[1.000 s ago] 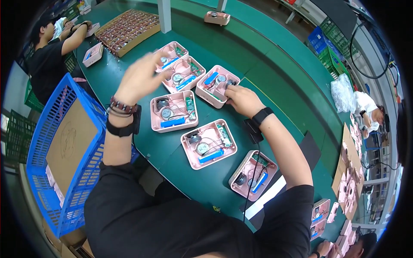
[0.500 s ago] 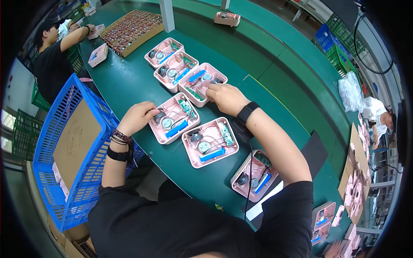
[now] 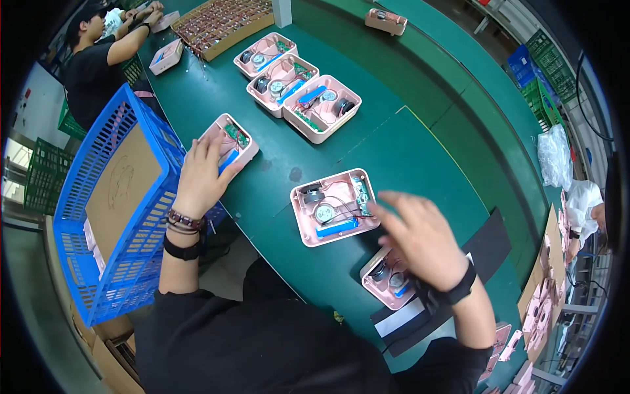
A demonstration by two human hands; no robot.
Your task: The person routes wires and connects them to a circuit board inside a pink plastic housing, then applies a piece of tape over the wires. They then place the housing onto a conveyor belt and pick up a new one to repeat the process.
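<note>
My left hand (image 3: 202, 176) is over the left part of a pink plastic housing (image 3: 244, 156) near the table's left edge, thumb along its near side and fingers across it. A green circuit board and blue battery show inside. To its right lies another open pink housing (image 3: 303, 231), with a round silver part, black part, blue battery (image 3: 337, 228), green board and thin wires. My right hand (image 3: 420, 240), slightly blurred, hovers at that housing's right side with fingers apart and nothing in them. It partly hides a further pink housing (image 3: 392, 299) nearer me.
Three filled pink housings (image 3: 319, 135) sit together farther back. A blue crate (image 3: 125, 256) stands at the left beside the table. Beyond are a cardboard tray of parts (image 3: 223, 29) and a co-worker (image 3: 98, 72). Black sheets (image 3: 482, 240) lie right, near pink parts on cardboard (image 3: 543, 289).
My left hand and its pink housing have moved left and away from the middle one. My right hand has left the far group and come nearer, to the right of the middle housing.
</note>
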